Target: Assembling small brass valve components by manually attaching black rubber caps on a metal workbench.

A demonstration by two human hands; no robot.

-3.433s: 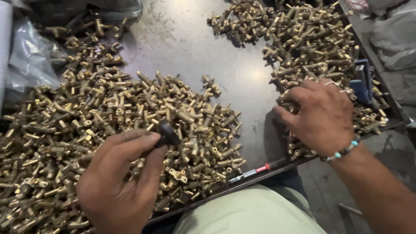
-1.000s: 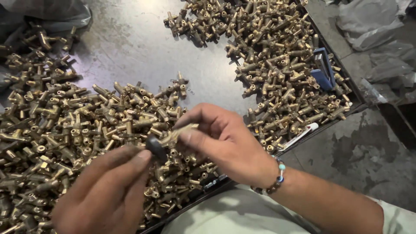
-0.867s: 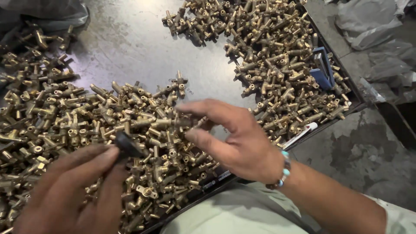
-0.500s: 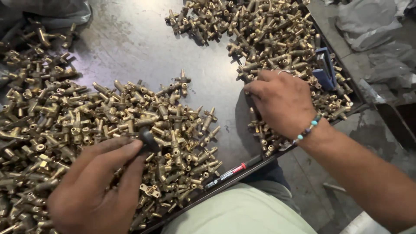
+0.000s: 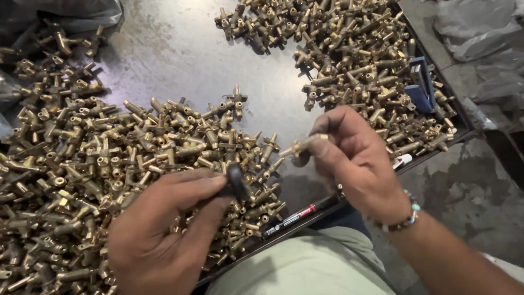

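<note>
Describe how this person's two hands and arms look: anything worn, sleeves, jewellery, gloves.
Both hands are bare, with no gloves. The left hand shows no ring, watch or band in the part that is in view; its wrist is cut off by the frame edge. The right hand has a beaded bracelet at the wrist, dark beads with a few turquoise and pale ones. The right forearm is bare, no sleeve visible.

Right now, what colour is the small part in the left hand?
Black part, left hand, seen in the head view.
</note>
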